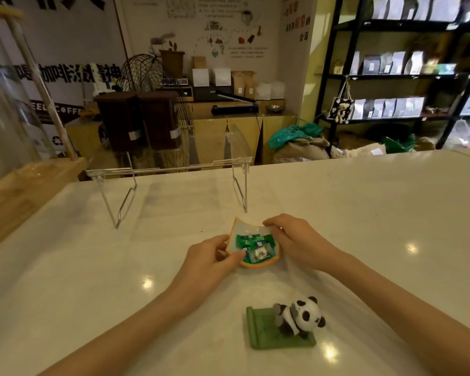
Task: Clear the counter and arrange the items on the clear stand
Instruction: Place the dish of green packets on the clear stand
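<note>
counter (364, 213): glossy white stone | dish (240, 226): cat-head shape, orange rim, white inside, holding green crinkly packets (248, 240), centre of the counter | left hand (209, 260): fingers pinch its 8 o'clock rim | right hand (293, 238): clasps its 2 o'clock rim | clear stand (171, 166): transparent acrylic shelf, wire legs, at 11 o'clock from dish, apart | panda figurine (300, 316): matte, lying on green ribbed mat, at 5 o'clock

Black shelving (407, 74) holding pouches lines the right wall, beside a postered white wall (228, 28) and wooden cabinets (228, 137).
</note>
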Tool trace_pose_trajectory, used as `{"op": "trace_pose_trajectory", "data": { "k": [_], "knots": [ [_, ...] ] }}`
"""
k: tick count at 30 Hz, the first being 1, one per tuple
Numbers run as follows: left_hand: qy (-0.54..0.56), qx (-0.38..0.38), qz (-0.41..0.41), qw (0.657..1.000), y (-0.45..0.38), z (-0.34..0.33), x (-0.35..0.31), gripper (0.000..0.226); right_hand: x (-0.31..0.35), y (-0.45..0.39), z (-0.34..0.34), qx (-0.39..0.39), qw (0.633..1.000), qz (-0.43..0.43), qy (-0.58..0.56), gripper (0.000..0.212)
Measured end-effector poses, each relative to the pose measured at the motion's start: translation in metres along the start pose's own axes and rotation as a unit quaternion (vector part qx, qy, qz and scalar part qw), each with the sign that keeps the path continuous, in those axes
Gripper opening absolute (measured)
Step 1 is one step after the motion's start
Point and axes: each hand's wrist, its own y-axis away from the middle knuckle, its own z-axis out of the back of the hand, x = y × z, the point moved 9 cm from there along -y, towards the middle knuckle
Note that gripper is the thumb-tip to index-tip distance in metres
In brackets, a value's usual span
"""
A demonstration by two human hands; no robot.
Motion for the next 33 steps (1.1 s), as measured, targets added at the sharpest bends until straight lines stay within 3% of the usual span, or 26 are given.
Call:
{"op": "trace_pose_trajectory", "data": {
  "k": [3, 5, 11, 16, 22, 28, 33],
  "knots": [
    [0.162, 0.036, 0.092, 0.982, -0.007, -0.008, 0.021, 0.028, -0.005, -0.005, 0.002, -0.008, 0.999, -0.021, -0.032, 0.033],
    [0.245, 0.064, 0.133, 0.958, -0.006, -0.014, 0.026, 0.012, -0.006, -0.006, 0.004, -0.016, 0.998, -0.028, -0.051, 0.033],
    [0.319, 0.082, 0.167, 0.930, -0.004, -0.014, 0.025, 0.009, -0.003, -0.008, 0.011, -0.014, 0.996, -0.023, -0.081, 0.033],
    [0.335, 0.091, 0.132, 0.928, -0.009, 0.003, 0.001, 0.016, 0.010, -0.014, 0.038, -0.041, 0.993, -0.015, -0.114, 0.031],
    [0.375, 0.045, 0.078, 0.923, -0.022, 0.043, -0.040, 0.057, 0.044, -0.028, 0.091, -0.090, 0.971, 0.029, -0.221, 0.024],
    [0.387, 0.016, 0.012, 0.922, -0.051, 0.078, -0.082, 0.041, 0.062, -0.064, 0.135, -0.128, 0.932, 0.041, -0.336, 0.016],
    [0.384, -0.013, 0.004, 0.923, -0.087, 0.104, -0.098, 0.051, 0.065, -0.104, 0.157, -0.162, 0.917, 0.018, -0.365, 0.006]
  ]
}}
